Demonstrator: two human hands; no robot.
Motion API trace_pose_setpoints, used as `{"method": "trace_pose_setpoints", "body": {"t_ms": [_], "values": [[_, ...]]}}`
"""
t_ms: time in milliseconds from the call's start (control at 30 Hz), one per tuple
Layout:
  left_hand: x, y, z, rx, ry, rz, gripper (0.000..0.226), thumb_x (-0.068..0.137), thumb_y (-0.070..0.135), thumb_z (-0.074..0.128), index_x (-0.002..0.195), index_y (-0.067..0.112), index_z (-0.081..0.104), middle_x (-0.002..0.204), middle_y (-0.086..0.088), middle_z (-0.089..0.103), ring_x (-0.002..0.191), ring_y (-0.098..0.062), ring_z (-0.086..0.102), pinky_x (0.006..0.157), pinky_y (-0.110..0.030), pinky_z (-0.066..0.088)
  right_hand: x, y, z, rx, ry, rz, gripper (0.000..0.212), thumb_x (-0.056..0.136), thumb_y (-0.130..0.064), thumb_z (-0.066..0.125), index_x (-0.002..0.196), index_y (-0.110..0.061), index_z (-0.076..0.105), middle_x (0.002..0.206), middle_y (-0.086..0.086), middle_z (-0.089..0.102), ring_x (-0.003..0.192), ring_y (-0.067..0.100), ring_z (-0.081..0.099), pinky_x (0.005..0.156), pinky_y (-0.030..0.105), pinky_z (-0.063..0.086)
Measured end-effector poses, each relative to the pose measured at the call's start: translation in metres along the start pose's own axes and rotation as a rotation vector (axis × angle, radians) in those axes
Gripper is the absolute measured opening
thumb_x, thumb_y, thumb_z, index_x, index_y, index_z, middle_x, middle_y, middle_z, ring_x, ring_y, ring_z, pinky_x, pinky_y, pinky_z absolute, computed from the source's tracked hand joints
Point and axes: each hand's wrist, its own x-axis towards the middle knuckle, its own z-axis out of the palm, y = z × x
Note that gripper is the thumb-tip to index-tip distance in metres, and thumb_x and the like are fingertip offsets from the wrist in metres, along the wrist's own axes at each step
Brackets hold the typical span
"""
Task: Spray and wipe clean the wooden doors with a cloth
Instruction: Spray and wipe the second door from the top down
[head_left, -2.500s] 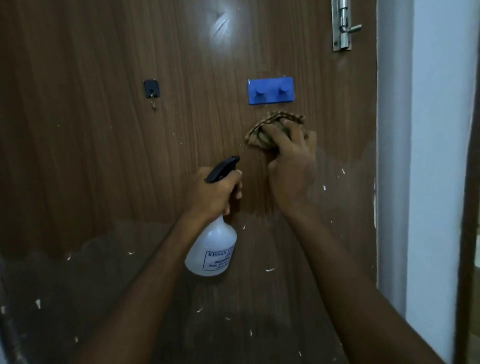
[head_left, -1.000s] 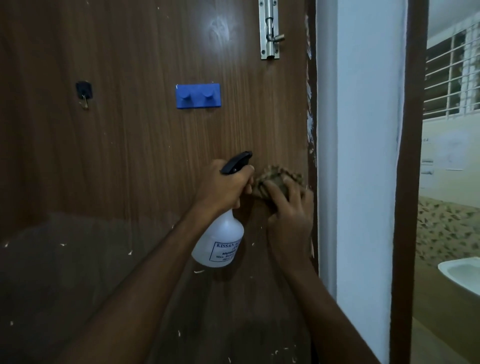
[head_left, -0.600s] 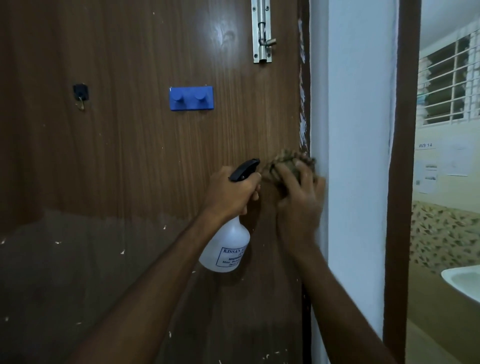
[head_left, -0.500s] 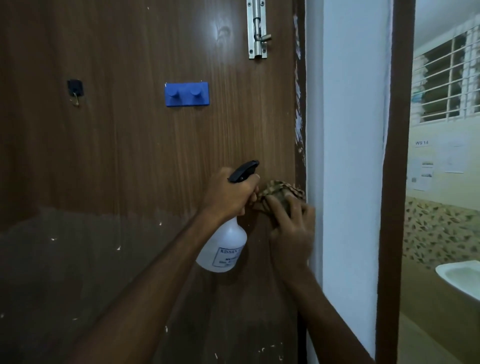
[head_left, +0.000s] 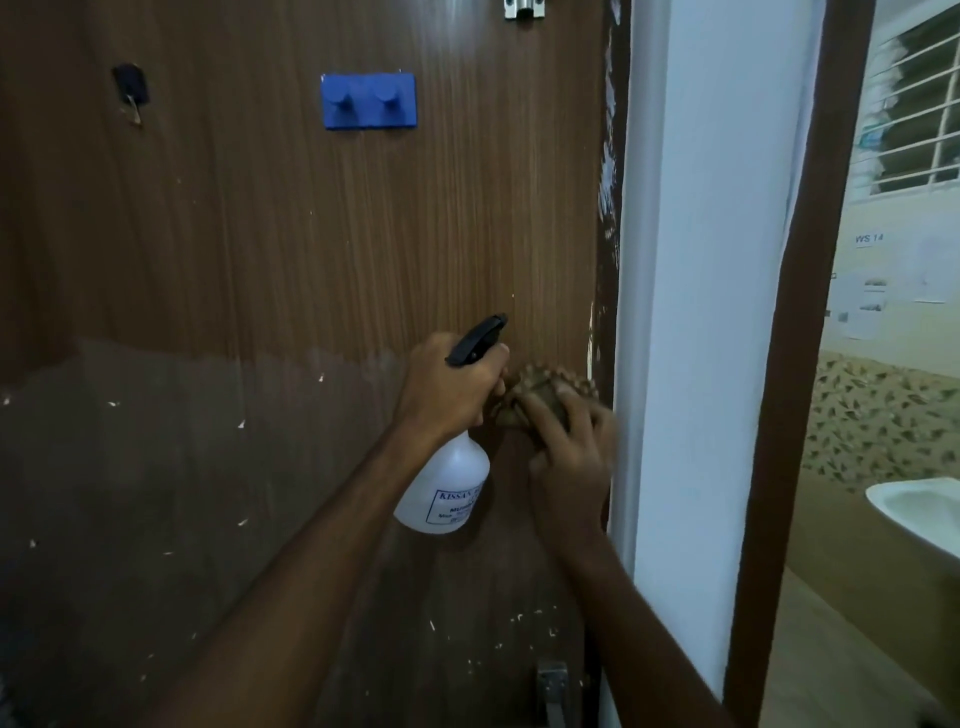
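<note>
A brown wooden door (head_left: 291, 249) fills the left of the scene, carrying one blue two-peg hook rack (head_left: 369, 101). The left hand (head_left: 449, 387) grips one spray bottle (head_left: 447, 491); the right hand (head_left: 574, 457) presses one cloth (head_left: 545, 387) flat-fingered against the door's right edge.

- Your wooden door (head_left: 291, 249) fills the left of the view: brown vertical grain up top, a duller, darker band across the lower half, with pale flecks scattered over it. White scuffs run down its right edge.
- Your spray bottle (head_left: 448, 491) is translucent white with a blue-printed label and a black trigger head. It hangs nearly upright, close in front of the door, nozzle toward the wood.
- Your cloth (head_left: 540, 387) is a brownish patterned rag, bunched up and pressed flat against the door near its right edge, just right of the bottle's head.
</note>
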Motion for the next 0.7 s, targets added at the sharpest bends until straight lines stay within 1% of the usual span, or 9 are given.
{"method": "trace_pose_setpoints", "body": {"t_ms": [133, 200, 267, 367, 433, 533, 600, 633, 700], "values": [[-0.007, -0.009, -0.004, 0.014, -0.017, -0.019, 0.031, 0.102, 0.023, 0.064, 0.077, 0.007, 0.071, 0.065, -0.008, 0.07, 0.039, -0.014, 0.054, 0.041, -0.025, 0.04, 0.078, -0.008, 0.004, 0.005, 0.08, 0.037, 0.056, 0.086, 0.004, 0.046, 0.127, -0.023, 0.072, 0.141, 0.006, 0.059, 0.119, 0.031, 0.047, 0.079, 0.048, 0.058], [-0.008, -0.011, -0.004, 0.012, -0.011, -0.03, 0.031, 0.102, 0.023, 0.064, 0.077, 0.006, 0.071, 0.064, -0.008, 0.069, 0.039, -0.013, 0.053, 0.041, -0.024, 0.039, 0.081, -0.01, 0.006, -0.012, 0.131, 0.043, 0.054, 0.089, 0.005, 0.047, 0.127, -0.023, 0.073, 0.141, 0.006, 0.06, 0.117, 0.03, 0.048, 0.08, 0.046, 0.057], [-0.01, -0.012, -0.005, -0.005, -0.011, -0.024, 0.032, 0.102, 0.021, 0.064, 0.077, 0.002, 0.07, 0.064, -0.013, 0.068, 0.038, -0.013, 0.051, 0.04, -0.024, 0.038, 0.041, -0.006, 0.008, -0.023, 0.135, 0.035, 0.047, 0.094, 0.002, 0.05, 0.127, -0.022, 0.073, 0.141, 0.005, 0.059, 0.117, 0.031, 0.05, 0.082, 0.047, 0.057], [-0.015, -0.016, -0.007, 0.008, -0.009, 0.004, 0.035, 0.103, 0.017, 0.063, 0.076, -0.005, 0.067, 0.067, -0.021, 0.068, 0.036, -0.014, 0.05, 0.04, -0.025, 0.038, -0.042, 0.004, 0.007, -0.039, 0.09, 0.016, 0.053, 0.085, 0.011, 0.053, 0.125, -0.017, 0.075, 0.139, 0.008, 0.057, 0.114, 0.036, 0.052, 0.082, 0.053, 0.055], [-0.019, -0.022, -0.008, 0.023, -0.01, 0.01, 0.036, 0.102, 0.018, 0.063, 0.074, -0.004, 0.067, 0.066, -0.02, 0.068, 0.037, -0.015, 0.051, 0.04, -0.026, 0.039, -0.052, 0.007, 0.007, -0.03, 0.071, 0.04, 0.05, 0.086, 0.011, 0.054, 0.123, -0.016, 0.076, 0.137, 0.009, 0.058, 0.113, 0.037, 0.052, 0.082, 0.053, 0.055], [-0.024, -0.031, -0.01, 0.043, -0.025, -0.033, 0.035, 0.102, 0.02, 0.064, 0.074, -0.002, 0.068, 0.064, -0.014, 0.069, 0.038, -0.014, 0.052, 0.042, -0.026, 0.041, 0.011, -0.01, 0.01, 0.018, 0.093, 0.099, 0.052, 0.088, 0.007, 0.049, 0.126, -0.019, 0.074, 0.138, 0.011, 0.06, 0.115, 0.036, 0.05, 0.083, 0.049, 0.056], [-0.026, -0.036, -0.011, 0.041, -0.019, -0.058, 0.034, 0.102, 0.018, 0.064, 0.075, -0.003, 0.069, 0.066, -0.016, 0.069, 0.037, -0.013, 0.051, 0.041, -0.025, 0.04, 0.059, -0.024, 0.013, 0.021, 0.118, 0.125, 0.055, 0.089, 0.005, 0.043, 0.128, -0.021, 0.073, 0.14, 0.011, 0.059, 0.113, 0.033, 0.049, 0.085, 0.044, 0.055], [-0.027, -0.039, -0.012, 0.038, -0.019, -0.063, 0.034, 0.102, 0.018, 0.064, 0.075, -0.003, 0.069, 0.066, -0.018, 0.069, 0.037, -0.014, 0.051, 0.041, -0.025, 0.04, 0.068, -0.03, 0.016, 0.007, 0.134, 0.135, 0.057, 0.088, 0.006, 0.043, 0.129, -0.022, 0.072, 0.141, 0.01, 0.058, 0.113, 0.032, 0.048, 0.086, 0.043, 0.055], [-0.029, -0.043, -0.015, 0.029, -0.014, -0.073, 0.034, 0.103, 0.018, 0.064, 0.074, 0.001, 0.068, 0.067, -0.018, 0.069, 0.038, -0.013, 0.051, 0.04, -0.025, 0.04, 0.05, -0.036, 0.019, -0.033, 0.14, 0.109, 0.053, 0.091, 0.007, 0.053, 0.132, -0.023, 0.07, 0.144, 0.008, 0.056, 0.114, 0.031, 0.049, 0.088, 0.043, 0.054]]}}
